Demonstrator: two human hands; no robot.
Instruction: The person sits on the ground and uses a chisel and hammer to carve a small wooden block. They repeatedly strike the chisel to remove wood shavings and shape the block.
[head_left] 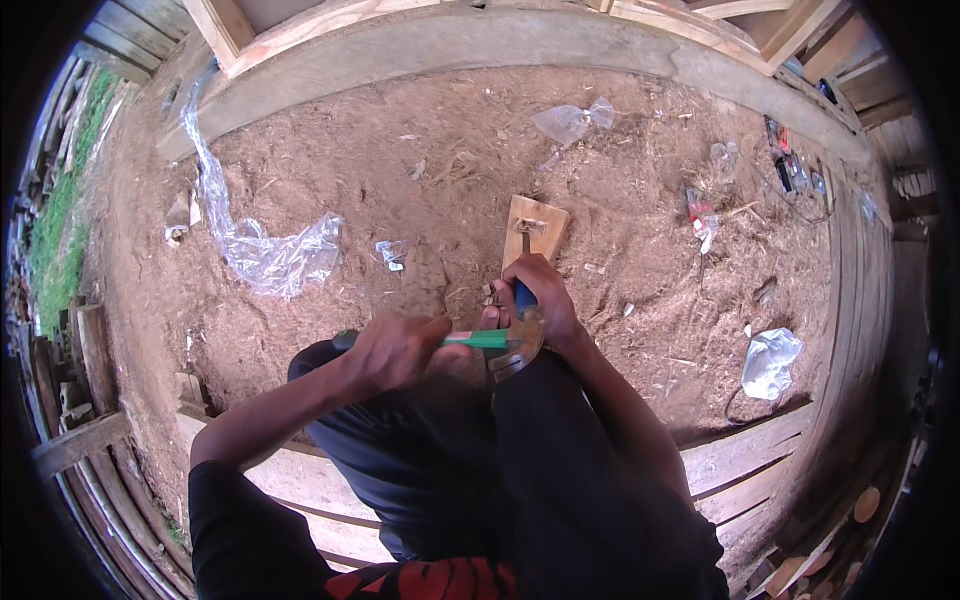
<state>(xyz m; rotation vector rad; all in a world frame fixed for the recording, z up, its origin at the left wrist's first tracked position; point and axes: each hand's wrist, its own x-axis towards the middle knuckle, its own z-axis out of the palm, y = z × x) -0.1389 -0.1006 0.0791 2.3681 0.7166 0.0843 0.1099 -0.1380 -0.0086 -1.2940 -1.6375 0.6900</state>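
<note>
The left hand (395, 348) is closed round a green-handled hammer (482, 340), the right hand (545, 300) round a blue-handled chisel (525, 294), its tip at the rough cut in the wooden block (549, 226) just ahead. Chiselling seems in hand, calling for a steady edge and square strike; beyond, clear plastic sheeting (290, 257) lies on the dirt floor (400, 120), out of the way.

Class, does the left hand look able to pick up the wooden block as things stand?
Probably not: the left hand grips the hammer, and the right hand holds a chisel over the wooden block.
</note>
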